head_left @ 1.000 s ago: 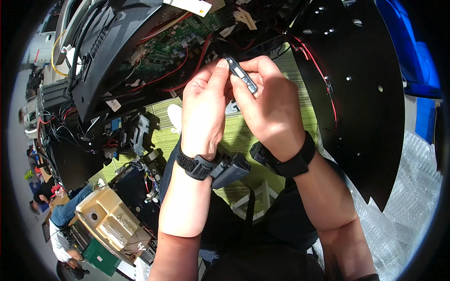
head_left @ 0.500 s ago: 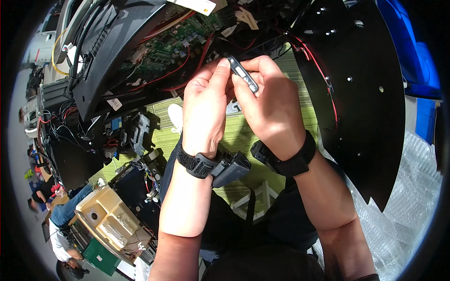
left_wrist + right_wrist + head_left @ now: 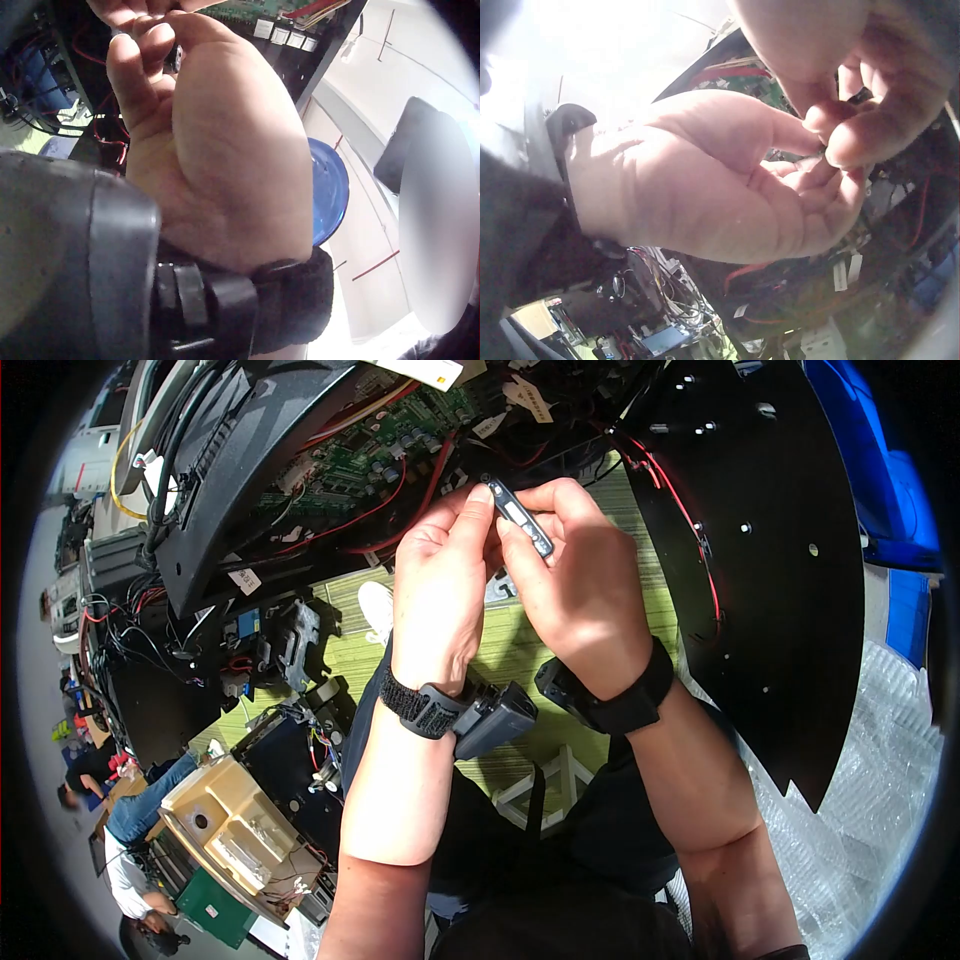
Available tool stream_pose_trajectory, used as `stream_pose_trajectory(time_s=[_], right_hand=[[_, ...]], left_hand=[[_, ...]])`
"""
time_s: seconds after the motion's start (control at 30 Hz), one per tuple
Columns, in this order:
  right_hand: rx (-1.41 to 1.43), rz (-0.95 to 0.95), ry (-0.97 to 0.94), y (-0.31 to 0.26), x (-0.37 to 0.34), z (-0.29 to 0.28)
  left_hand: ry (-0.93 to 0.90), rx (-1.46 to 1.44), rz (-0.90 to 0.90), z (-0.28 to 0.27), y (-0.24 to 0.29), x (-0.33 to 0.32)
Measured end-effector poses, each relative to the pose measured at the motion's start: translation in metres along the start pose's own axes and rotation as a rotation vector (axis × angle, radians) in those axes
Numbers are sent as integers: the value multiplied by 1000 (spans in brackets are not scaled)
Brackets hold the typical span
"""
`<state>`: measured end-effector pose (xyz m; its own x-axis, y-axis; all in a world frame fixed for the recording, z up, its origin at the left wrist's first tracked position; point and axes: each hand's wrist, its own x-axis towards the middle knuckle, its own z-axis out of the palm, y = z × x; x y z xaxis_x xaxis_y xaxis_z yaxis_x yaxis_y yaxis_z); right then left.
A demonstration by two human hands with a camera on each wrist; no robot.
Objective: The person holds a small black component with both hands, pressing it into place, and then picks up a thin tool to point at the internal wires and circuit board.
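A small, narrow black part (image 3: 520,520) with a pale rectangle on its face is held between both hands in the head view. The left hand (image 3: 440,585) pinches its upper end, thumb on top. Around its lower end are the curled fingers and thumb of the right hand (image 3: 585,590). In the left wrist view the left hand (image 3: 232,142) mostly hides the part; only a dark bit shows beside the fingers. The right wrist view has the right hand (image 3: 712,180) with its fingertips touching those of the left hand (image 3: 877,90).
Beyond the hands lies a black housing (image 3: 255,450) with a green circuit board (image 3: 370,450) and red wires. A black panel (image 3: 780,590) stands at the right, with bubble wrap (image 3: 860,760) near it. At lower left are a beige tray (image 3: 225,810) and a person in white.
Both hands and the small part have shifted very slightly to the right in the head view. The grip of each hand looks the same.
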<state>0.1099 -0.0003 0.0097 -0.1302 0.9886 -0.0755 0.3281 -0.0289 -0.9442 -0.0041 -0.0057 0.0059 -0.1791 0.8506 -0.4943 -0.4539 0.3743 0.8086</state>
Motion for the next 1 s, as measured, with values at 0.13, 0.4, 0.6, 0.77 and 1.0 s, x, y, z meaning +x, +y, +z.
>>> stream_pose_trajectory(time_s=[0.13,0.4,0.6,0.77,1.0], right_hand=[[18,19,-2,2,0,2],[29,27,19,3,0,4],[43,30,33,3,0,4],[41,33,19,3,0,3],[43,31,20,5,0,4]], left_hand=[[1,5,4,-3,-1,1],[-18,18,10,-3,-1,0],[-22,14,7,-3,-1,1],[-10,22,12,-3,-1,0],[6,8,5,-1,-1,1]])
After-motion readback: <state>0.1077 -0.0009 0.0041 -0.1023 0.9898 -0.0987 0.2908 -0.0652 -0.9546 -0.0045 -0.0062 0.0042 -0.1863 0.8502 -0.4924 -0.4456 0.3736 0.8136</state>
